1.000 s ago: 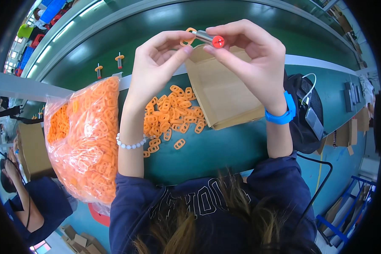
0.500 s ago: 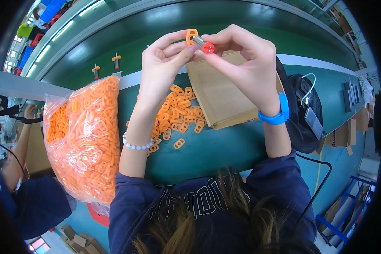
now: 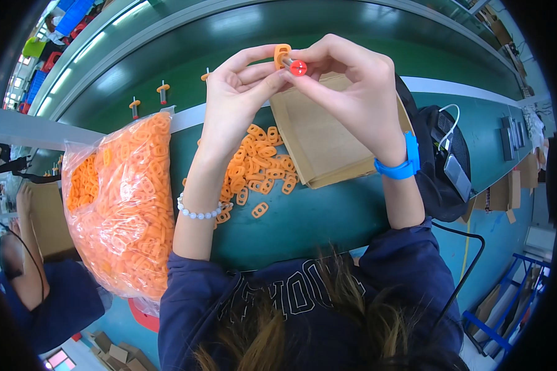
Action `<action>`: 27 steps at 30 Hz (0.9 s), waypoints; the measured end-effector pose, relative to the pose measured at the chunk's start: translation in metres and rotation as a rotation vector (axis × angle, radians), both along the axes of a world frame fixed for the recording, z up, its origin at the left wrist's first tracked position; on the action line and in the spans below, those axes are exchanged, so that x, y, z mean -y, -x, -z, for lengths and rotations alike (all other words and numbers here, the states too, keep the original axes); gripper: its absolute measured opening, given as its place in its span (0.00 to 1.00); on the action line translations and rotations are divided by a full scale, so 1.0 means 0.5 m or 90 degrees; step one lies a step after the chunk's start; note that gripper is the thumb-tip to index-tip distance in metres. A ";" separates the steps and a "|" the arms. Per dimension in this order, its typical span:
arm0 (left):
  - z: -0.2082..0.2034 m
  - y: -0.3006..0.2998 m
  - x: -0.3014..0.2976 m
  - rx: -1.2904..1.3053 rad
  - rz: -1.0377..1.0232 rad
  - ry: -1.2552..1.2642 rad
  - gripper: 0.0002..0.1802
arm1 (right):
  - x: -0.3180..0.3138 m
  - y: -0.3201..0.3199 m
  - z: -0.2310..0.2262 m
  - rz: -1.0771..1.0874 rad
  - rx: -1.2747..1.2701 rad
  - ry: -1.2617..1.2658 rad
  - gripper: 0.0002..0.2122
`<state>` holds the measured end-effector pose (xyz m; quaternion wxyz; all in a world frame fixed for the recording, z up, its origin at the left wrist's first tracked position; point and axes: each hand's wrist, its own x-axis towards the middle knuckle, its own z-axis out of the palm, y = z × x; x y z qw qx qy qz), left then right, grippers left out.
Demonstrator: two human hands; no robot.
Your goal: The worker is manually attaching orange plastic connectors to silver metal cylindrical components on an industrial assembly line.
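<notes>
My left hand (image 3: 236, 86) pinches a small orange plastic link (image 3: 282, 49) with an oval opening, above the far side of the bench. My right hand (image 3: 359, 77) holds a metal pin with a red head (image 3: 298, 67) between thumb and fingertips. The pin's shank slants into or against the link's opening; the fingers partly hide where they meet. Below my hands lies a pile of loose orange links (image 3: 263, 157) on the green bench, with one link (image 3: 260, 210) apart from the pile.
A big clear bag of orange links (image 3: 127, 204) stands at the left. An open cardboard tray (image 3: 334, 136) lies under my right hand, beside a black bag (image 3: 442, 167). Pin-and-link pieces, one a finished-looking unit (image 3: 163, 93), stand on the green belt (image 3: 185, 68). A co-worker (image 3: 49, 297) is at left.
The pin's red head has shifted slightly left and up, nearer the link. The units on the belt have moved left, and another shows beside my left hand. The co-worker's arm has moved.
</notes>
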<state>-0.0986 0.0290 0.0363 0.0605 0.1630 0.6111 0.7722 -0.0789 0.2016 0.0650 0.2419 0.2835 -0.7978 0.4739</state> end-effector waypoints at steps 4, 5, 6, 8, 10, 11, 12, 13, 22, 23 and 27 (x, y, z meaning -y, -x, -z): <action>0.003 0.001 0.001 -0.007 -0.004 0.031 0.20 | 0.004 -0.001 0.000 0.006 0.006 -0.011 0.05; 0.003 0.000 0.000 -0.009 -0.004 0.036 0.20 | 0.004 -0.001 -0.001 0.012 -0.004 -0.022 0.05; 0.004 0.000 -0.001 -0.009 -0.004 0.036 0.20 | 0.004 -0.002 -0.001 0.017 -0.014 -0.032 0.05; 0.006 0.000 -0.004 -0.003 0.005 0.019 0.20 | 0.005 -0.003 -0.001 0.027 -0.013 -0.032 0.05; 0.008 0.001 -0.004 0.004 0.008 0.018 0.20 | 0.008 -0.003 0.001 0.037 -0.013 -0.032 0.05; 0.010 0.002 -0.004 0.011 0.011 0.018 0.20 | 0.010 -0.001 0.005 0.032 -0.026 -0.031 0.05; 0.013 0.004 -0.003 0.011 0.011 0.018 0.20 | 0.011 0.001 0.008 0.027 -0.040 -0.030 0.05; 0.017 0.005 -0.002 0.006 0.002 0.018 0.20 | 0.012 0.002 0.008 0.027 -0.040 -0.031 0.05; 0.027 0.009 -0.002 -0.018 -0.026 0.037 0.20 | 0.010 0.005 0.009 0.026 0.024 -0.044 0.04; 0.029 0.010 -0.002 -0.019 -0.030 0.017 0.20 | 0.012 0.005 0.011 0.019 0.030 -0.027 0.04; 0.026 0.007 -0.002 -0.034 -0.037 0.034 0.20 | 0.013 0.004 0.010 0.030 0.031 -0.019 0.05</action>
